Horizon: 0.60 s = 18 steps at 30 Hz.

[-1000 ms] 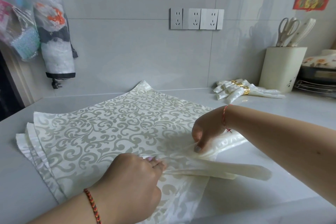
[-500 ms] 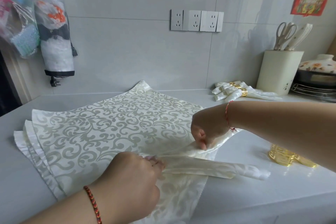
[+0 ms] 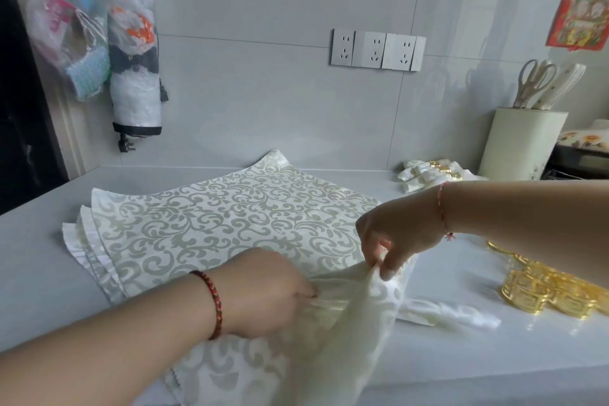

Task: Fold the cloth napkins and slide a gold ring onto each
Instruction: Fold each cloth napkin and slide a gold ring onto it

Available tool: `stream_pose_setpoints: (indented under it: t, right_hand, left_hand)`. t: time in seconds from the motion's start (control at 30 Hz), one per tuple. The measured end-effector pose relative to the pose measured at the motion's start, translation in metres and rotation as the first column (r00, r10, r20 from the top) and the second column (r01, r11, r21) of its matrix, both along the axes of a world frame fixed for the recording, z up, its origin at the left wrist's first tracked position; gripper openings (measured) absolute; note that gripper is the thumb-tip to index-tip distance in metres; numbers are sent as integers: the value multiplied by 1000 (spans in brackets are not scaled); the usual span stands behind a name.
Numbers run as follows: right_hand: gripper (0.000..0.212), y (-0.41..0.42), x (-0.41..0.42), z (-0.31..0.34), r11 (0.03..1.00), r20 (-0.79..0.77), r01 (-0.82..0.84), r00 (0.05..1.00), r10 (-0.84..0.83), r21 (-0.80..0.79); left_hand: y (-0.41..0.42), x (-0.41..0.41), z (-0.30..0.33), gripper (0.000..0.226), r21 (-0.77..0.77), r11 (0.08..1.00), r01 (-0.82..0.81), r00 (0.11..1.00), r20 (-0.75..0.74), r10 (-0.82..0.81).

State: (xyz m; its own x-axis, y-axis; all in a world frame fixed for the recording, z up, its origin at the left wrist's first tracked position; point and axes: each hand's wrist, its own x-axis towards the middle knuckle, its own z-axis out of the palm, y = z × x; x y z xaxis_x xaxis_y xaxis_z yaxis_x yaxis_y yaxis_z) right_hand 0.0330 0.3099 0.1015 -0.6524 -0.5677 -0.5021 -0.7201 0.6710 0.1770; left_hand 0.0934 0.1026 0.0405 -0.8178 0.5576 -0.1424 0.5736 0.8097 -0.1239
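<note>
Head view shows the pleated napkin (image 3: pixel 362 303) now lifted at its near-right end, where half a second ago it lay flatter along the front of the worktop (image 3: pixel 445 356); the gathered folds have risen into a loose peak, which I read as the pleating nearly done and the bundle being collected for a ring. The right hand (image 3: pixel 395 237) has its grip clamped on the raised cloth edge, thumb and fingertips pinching from above with the wrist arched and the forearm reaching in from the right. The left hand (image 3: pixel 267 290) lies low, knuckles up, its fingers together on the pleats at the napkin's middle, pinning them against the stack of flat damask napkins (image 3: pixel 214 221) underneath. Loose gold rings (image 3: pixel 553 293) sit near on the worktop to the right (more of them in view than a second ago, since the camera has swung that way). Finished ringed napkins (image 3: pixel 425 175) rest well apart by the wall, beside the utensil holder (image 3: pixel 520 145).
</note>
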Motion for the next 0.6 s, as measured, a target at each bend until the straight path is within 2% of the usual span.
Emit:
stream_pose_setpoints:
  t: [0.03, 0.1, 0.2, 0.3, 0.4, 0.5, 0.6]
  right_hand:
    - [25, 0, 0, -5, 1000, -6, -14, 1000, 14, -27]
    - [24, -4, 2, -13, 993, 10, -14, 1000, 16, -118]
    - [27, -8, -2, -21, 973, 10, 9, 1000, -7, -230]
    - [24, -12, -6, -28, 955, 19, 48, 999, -45, -291]
    - [20, -15, -9, -37, 949, 37, 65, 998, -57, -307]
    - [33, -16, -10, -43, 937, 59, 126, 992, -113, -326]
    - [36, -19, -12, -50, 931, 77, 166, 986, -149, -326]
  left_hand:
    - [-2, -3, 6, 51, 66, 997, -34, 995, 94, 28]
    - [-1, -7, 14, 49, 105, 990, -89, 973, 224, 64]
    - [5, -12, 19, 35, 97, 976, -193, 955, 249, 164]
    - [10, -18, 18, 36, 132, 968, -212, 961, 208, 182]
    - [14, -21, 16, 49, 153, 970, -187, 978, 121, 169]
    - [17, -26, 8, 56, 233, 957, -174, 985, 25, 173]
    - [20, -32, 4, 54, 267, 949, -169, 983, -31, 183]
